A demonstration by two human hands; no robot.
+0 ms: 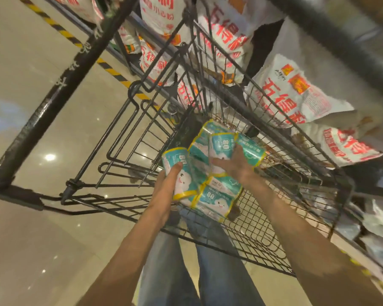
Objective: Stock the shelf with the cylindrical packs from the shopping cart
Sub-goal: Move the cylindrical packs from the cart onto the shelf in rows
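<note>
Head view, looking down into a black wire shopping cart (263,230) standing on a glossy beige tiled floor (42,120).

Cluster of teal-and-white cylindrical plastic-wrapped packs with yellow end bands (217,173) sits inside the cart basket, toward its near wall, stacked against one another. Printed "80" legible on several.

Left hand (167,191): grip clamped on the outer left pack of the cluster, a teal-and-white cylinder with a smiling cloud print (180,173). Fingers reach up along the pack's left side, palm under its lower end. This pack lies against the rest of the cluster on its right.

Right hand (234,162): laid on top of the cluster, fingers spread over an upper teal pack with "80" label (221,144), thumb pointing left across the wrap. Fingers look curved over the pack; whether they truly grip or only rest on it I cannot tell, the frame is blurred.

Both bare forearms enter from the lower edge. Blue denim trouser legs (164,268) visible below the cart's near edge, partly seen through the mesh.

Beyond the cart's far and right sides: dark metal shelving (331,36) carrying white sacks with red printed characters (296,91). Yellow-and-black hazard tape (111,69) runs along the floor at the shelf base.
</note>
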